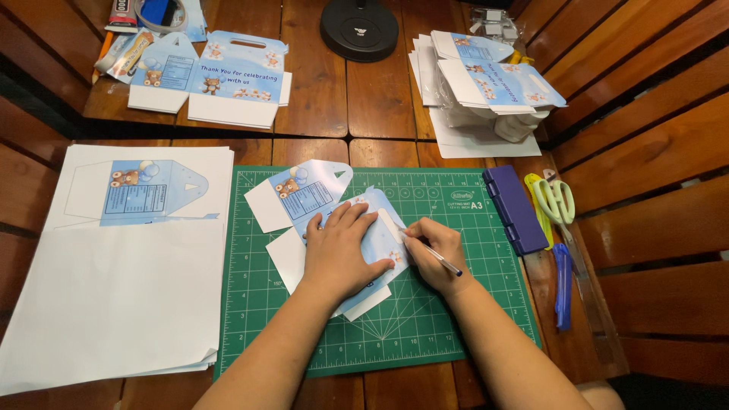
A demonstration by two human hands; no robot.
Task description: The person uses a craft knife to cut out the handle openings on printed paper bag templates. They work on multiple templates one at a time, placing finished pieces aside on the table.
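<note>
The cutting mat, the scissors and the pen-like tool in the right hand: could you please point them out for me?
green cutting mat (pixel 425 319): head view, bare gridded part near its front edge.
scissors (pixel 558 201): head view, pale green handles.
pen-like tool (pixel 440 260): head view, thin shaft behind the right hand (pixel 439 254).

Cutting mat (pixel 456 319) lies mid-table, with the flat box cutout (pixel 311 197) on it; left hand (pixel 334 254) presses on the cutout and right hand (pixel 437 254), holding a pen-like tool (pixel 434 253), sits just right of it. Paper stack (pixel 114 296) lies left of the mat; case (pixel 516 209), scissors (pixel 557 201) and cutter (pixel 563 285) lie right of it. Behind the mat: folded box (pixel 228 80) left, lamp base (pixel 358 29) centre, pile of cutouts (pixel 486 87) right.
</note>
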